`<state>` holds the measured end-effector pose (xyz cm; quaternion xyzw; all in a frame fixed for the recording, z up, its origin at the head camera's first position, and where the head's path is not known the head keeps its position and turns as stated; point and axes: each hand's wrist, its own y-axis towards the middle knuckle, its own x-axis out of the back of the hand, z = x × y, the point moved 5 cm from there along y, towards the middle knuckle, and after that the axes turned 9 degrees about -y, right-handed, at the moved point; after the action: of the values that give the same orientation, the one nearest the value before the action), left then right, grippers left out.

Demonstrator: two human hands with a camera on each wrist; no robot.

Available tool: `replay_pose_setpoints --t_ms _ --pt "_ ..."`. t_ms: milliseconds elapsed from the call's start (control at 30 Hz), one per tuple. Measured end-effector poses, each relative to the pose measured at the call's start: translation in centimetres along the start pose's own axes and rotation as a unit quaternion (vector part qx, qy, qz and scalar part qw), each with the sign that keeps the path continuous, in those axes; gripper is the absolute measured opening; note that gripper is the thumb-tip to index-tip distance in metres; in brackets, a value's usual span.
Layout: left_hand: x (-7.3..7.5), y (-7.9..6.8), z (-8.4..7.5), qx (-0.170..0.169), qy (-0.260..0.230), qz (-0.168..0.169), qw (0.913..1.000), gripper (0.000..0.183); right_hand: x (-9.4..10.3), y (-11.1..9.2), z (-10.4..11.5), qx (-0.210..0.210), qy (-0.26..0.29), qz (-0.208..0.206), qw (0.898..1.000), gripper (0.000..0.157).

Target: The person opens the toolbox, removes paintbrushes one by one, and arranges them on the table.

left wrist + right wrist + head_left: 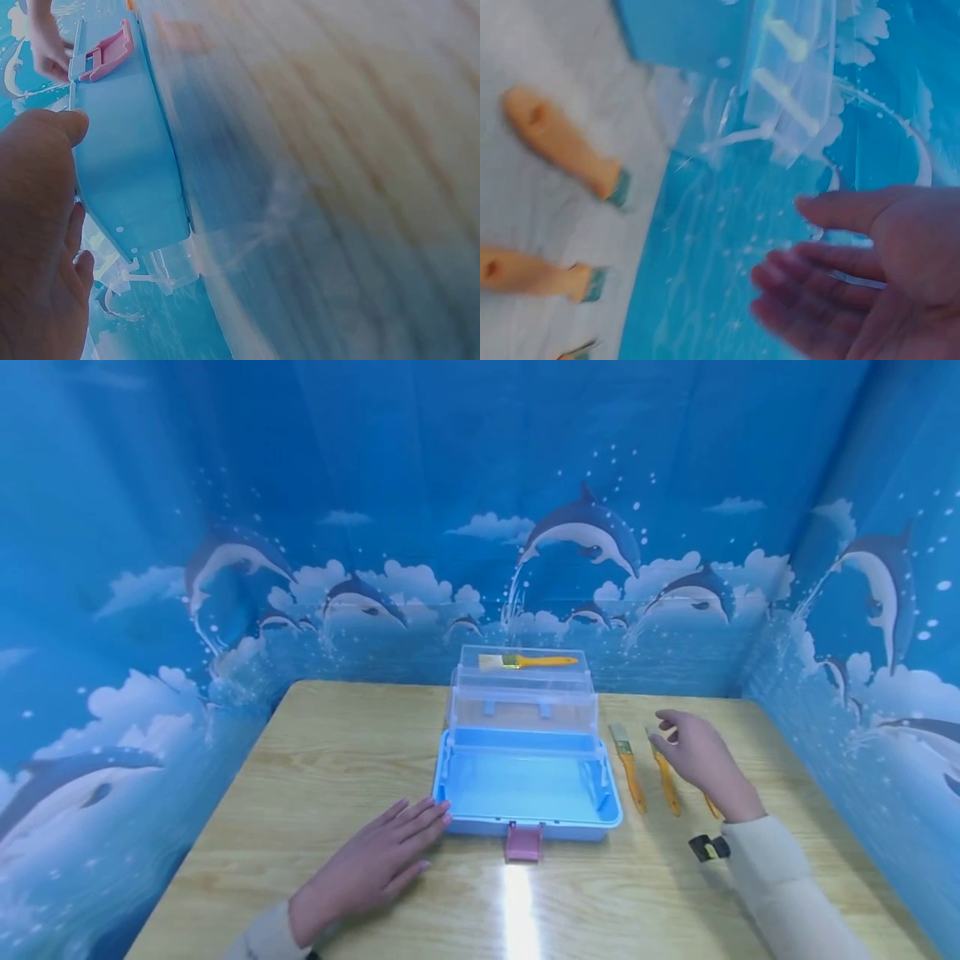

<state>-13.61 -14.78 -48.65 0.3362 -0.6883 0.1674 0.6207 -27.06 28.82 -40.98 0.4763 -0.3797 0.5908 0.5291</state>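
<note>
A light-blue toolbox (525,781) stands with its clear tiered trays (525,706) raised at the back. One paintbrush (536,662) with a yellow handle lies across the top tray. My left hand (375,860) rests its straight fingers at the box's front left corner, the thumb held apart. My right hand (697,756) hovers over the paintbrushes right of the box, fingers loosely bent and holding nothing. Of these, the nearest the box is one paintbrush (630,768); a middle paintbrush (667,785) and a third paintbrush (711,806) are partly hidden by the hand.
A pink latch (523,843) hangs down from the box's front edge. The wooden table (337,752) carries everything, with dolphin-printed blue cloth (420,485) behind it and along both sides. A small black-and-yellow item (708,847) sits by my right wrist.
</note>
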Motion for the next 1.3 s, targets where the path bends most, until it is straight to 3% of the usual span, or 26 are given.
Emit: replay_pose_setpoints --t_ms 267,500,767,967,1300 --pt "0.1 0.0 -0.1 -0.008 0.007 -0.014 0.9999 0.066 0.5 3.1 3.3 0.106 0.011 -0.034 0.994 0.049" --pt "0.1 -0.1 -0.2 -0.01 0.002 -0.013 0.9999 0.065 -0.3 5.8 4.1 0.137 0.024 -0.033 0.99 0.042" --pt "0.3 -0.1 -0.1 -0.017 0.007 -0.023 0.9996 0.064 0.3 8.8 6.3 0.192 0.051 -0.052 0.979 0.033" --pt "0.3 0.0 -0.2 -0.024 0.011 -0.031 0.9992 0.065 0.5 11.3 8.7 0.199 0.04 0.004 0.979 0.035" --pt "0.2 -0.1 0.0 -0.008 0.001 -0.006 1.0 0.064 -0.1 14.9 12.5 0.167 -0.014 0.089 0.982 0.036"
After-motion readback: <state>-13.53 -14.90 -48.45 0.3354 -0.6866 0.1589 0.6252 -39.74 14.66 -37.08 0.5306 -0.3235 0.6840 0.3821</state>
